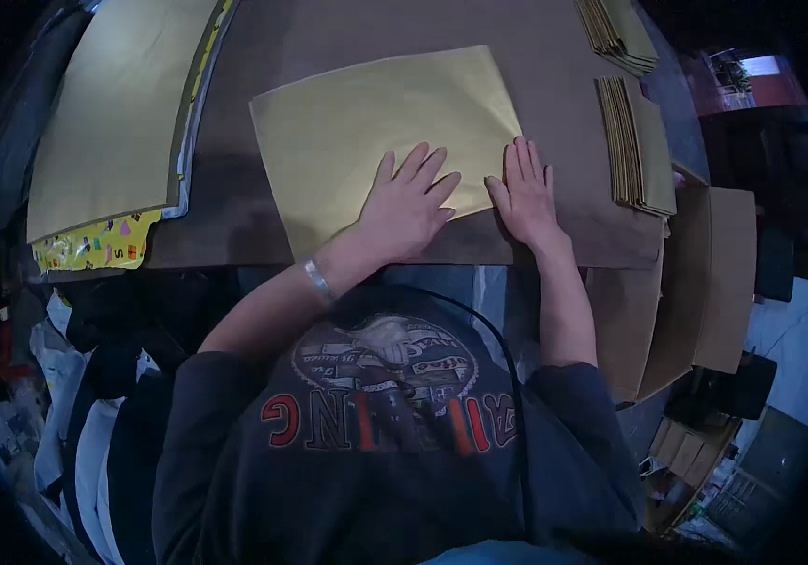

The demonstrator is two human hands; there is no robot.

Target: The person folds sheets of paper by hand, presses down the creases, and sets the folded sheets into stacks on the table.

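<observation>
A sheet of yellowish-brown paper (376,108) lies at a slant on the dark table (554,56). Flat on its lower part rests my left hand (408,202), fingers spread, with a shiny band on the wrist. My right hand (524,196) lies at the sheet's right edge, thumb apart and the other fingers stretched out close together. Both palms face down and neither hand grasps anything.
A stack of large brown sheets (126,113) lies at the left over yellow printed packaging (103,243). Two piles of folded brown paper, one nearer (637,146) and one farther (618,36), line the right side. An open cardboard box (726,278) stands beyond the table's right edge.
</observation>
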